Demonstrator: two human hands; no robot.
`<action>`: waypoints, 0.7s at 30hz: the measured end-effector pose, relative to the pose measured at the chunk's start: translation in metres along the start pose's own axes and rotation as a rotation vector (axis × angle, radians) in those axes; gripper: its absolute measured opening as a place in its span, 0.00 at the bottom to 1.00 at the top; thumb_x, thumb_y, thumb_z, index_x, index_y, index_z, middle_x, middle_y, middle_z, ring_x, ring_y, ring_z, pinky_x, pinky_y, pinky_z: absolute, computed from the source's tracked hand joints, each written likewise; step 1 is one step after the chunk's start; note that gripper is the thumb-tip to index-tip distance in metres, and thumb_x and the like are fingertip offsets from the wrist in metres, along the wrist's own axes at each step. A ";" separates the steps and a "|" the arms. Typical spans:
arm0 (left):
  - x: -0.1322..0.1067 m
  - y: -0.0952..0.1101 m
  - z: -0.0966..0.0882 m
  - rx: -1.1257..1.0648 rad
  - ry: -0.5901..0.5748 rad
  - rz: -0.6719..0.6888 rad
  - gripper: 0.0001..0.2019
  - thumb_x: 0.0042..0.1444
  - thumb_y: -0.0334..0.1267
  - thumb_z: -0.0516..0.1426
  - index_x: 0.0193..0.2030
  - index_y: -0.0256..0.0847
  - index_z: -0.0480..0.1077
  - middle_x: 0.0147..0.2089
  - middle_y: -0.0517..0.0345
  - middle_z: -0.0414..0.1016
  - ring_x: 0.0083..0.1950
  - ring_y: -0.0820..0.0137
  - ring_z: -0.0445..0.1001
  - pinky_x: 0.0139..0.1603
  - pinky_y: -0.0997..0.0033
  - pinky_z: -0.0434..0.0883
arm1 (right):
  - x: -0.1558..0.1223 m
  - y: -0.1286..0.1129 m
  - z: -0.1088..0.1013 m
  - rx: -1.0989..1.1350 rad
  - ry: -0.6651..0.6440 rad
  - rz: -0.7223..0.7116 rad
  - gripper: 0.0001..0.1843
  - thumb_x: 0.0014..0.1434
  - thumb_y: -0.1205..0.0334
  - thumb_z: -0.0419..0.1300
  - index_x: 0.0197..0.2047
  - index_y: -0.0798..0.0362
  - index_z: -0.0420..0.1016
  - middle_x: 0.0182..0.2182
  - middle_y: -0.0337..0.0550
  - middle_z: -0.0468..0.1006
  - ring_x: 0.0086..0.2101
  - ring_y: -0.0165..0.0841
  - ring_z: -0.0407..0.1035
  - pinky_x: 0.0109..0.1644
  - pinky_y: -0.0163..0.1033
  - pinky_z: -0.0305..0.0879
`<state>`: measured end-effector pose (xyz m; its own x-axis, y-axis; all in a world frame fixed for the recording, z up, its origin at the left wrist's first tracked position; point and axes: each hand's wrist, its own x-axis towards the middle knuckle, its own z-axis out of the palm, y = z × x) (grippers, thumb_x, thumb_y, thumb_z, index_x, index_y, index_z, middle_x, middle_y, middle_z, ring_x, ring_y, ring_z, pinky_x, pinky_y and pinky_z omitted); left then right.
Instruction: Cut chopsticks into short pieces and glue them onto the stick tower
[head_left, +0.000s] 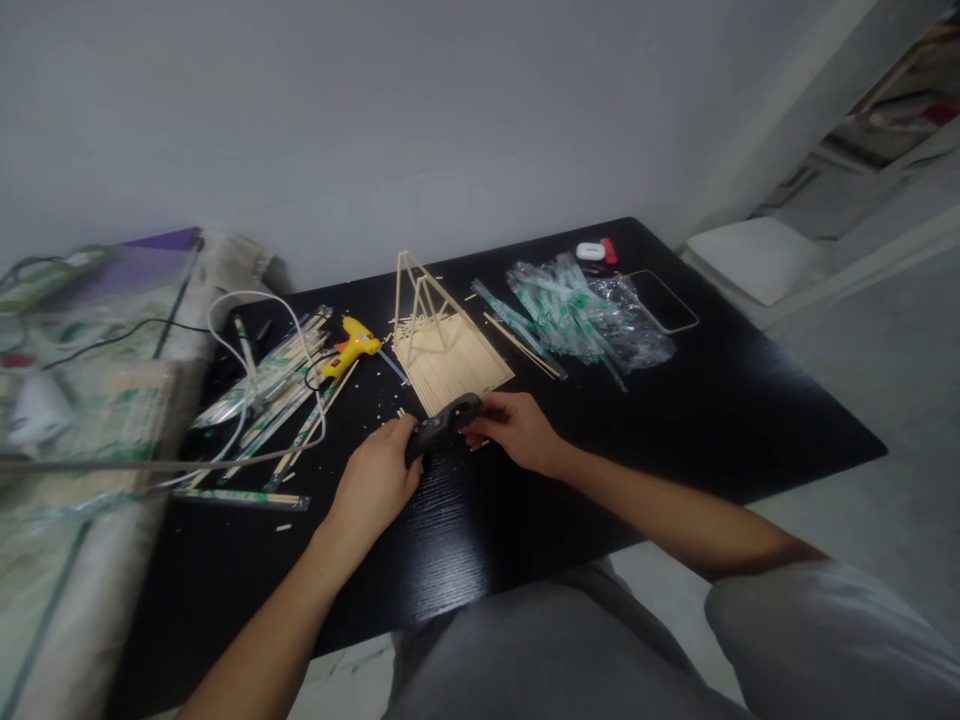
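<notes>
In my left hand (381,465) is a black hand tool with a hooked head, which looks like pruning shears (442,425). My right hand (517,432) is closed, fingertips pinched together beside the tool's head. What they pinch is too small and blurred to make out; a pale bit shows below them. Just beyond both hands lies a flat mat of wooden sticks (457,365) set side by side. On its back left part stands a pointed frame of sticks (420,300), with small cut pieces around it.
To the left lie a yellow glue gun (351,347), wrapped chopsticks (281,390) and a white cable (322,400). Crumpled plastic wrappers (574,310), a phone (664,302) and a white earbud case (590,251) are on the right of the black table (712,420). A wall rises behind.
</notes>
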<state>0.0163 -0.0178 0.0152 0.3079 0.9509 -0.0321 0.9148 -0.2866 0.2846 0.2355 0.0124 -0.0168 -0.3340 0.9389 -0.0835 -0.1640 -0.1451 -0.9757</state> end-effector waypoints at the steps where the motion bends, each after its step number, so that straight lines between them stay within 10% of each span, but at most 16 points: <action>1: 0.000 0.000 0.000 0.005 -0.005 -0.005 0.07 0.60 0.28 0.53 0.44 0.41 0.65 0.42 0.50 0.75 0.43 0.60 0.78 0.44 0.64 0.73 | 0.000 0.000 0.000 -0.002 0.004 0.000 0.16 0.49 0.51 0.73 0.32 0.56 0.80 0.23 0.38 0.79 0.25 0.30 0.75 0.34 0.37 0.75; 21: 0.000 0.002 -0.005 0.050 -0.063 -0.014 0.04 0.62 0.30 0.52 0.43 0.41 0.64 0.41 0.50 0.75 0.41 0.59 0.78 0.41 0.64 0.71 | 0.002 0.002 0.000 0.003 0.013 -0.035 0.16 0.50 0.51 0.74 0.32 0.55 0.80 0.23 0.37 0.79 0.25 0.30 0.74 0.33 0.36 0.74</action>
<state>0.0171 -0.0174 0.0201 0.3092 0.9461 -0.0961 0.9307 -0.2803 0.2351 0.2351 0.0137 -0.0191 -0.3156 0.9475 -0.0520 -0.1780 -0.1129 -0.9775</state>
